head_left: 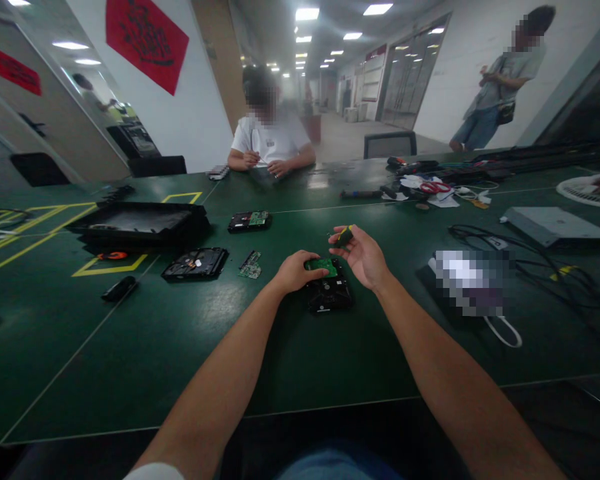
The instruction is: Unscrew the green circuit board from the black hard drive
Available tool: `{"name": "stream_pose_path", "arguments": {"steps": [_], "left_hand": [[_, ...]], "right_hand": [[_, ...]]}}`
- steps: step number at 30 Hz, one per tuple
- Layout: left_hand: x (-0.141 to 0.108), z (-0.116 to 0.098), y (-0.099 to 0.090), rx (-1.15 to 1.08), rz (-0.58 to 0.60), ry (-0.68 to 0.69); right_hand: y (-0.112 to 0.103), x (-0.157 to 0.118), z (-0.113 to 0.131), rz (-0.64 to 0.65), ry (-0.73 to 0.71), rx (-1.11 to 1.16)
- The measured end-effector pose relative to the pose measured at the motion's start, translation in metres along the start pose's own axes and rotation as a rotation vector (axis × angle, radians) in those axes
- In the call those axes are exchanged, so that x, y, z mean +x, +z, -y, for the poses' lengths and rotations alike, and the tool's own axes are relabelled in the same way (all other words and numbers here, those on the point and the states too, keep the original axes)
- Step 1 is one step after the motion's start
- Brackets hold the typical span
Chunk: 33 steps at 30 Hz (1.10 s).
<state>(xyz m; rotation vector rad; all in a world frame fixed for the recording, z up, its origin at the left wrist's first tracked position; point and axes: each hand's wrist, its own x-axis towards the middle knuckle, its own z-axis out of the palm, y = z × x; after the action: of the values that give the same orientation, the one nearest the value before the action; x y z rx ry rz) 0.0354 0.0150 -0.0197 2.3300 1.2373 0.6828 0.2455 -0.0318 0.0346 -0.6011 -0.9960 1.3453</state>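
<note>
A black hard drive with a green circuit board (pixel 330 293) lies on the green table (pixel 300 373) in front of me. My left hand (pixel 299 270) grips the drive's upper left side, its thumb lying over the green board. Above the drive's right side, my right hand (pixel 359 255) is closed round a screwdriver with a green and yellow handle (pixel 344 236); its tip is too small to make out. To the left lie a loose circuit board (pixel 251 265), an opened hard drive (pixel 195 264) and, farther back, another drive with a green board (pixel 249 221).
Black trays (pixel 140 223) stand at the left, near a small black object (pixel 119 289). A person (pixel 273 143) sits across the table. Cables (pixel 545 257), a metal box (pixel 557 225) and a blurred white item (pixel 470 283) lie at the right.
</note>
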Motion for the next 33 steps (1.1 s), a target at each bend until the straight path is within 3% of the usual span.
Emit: {"name": "stream_pose_path", "arguments": {"steps": [14, 33], "left_hand": [[-0.0007, -0.0014, -0.0005, -0.011, 0.001, -0.013], [-0.0019, -0.0023, -0.0004, -0.077, -0.022, -0.043]], "right_hand": [[-0.0005, -0.0002, 0.0007, -0.056, -0.024, -0.070], [0.0009, -0.0012, 0.0003, -0.027, -0.057, -0.072]]}}
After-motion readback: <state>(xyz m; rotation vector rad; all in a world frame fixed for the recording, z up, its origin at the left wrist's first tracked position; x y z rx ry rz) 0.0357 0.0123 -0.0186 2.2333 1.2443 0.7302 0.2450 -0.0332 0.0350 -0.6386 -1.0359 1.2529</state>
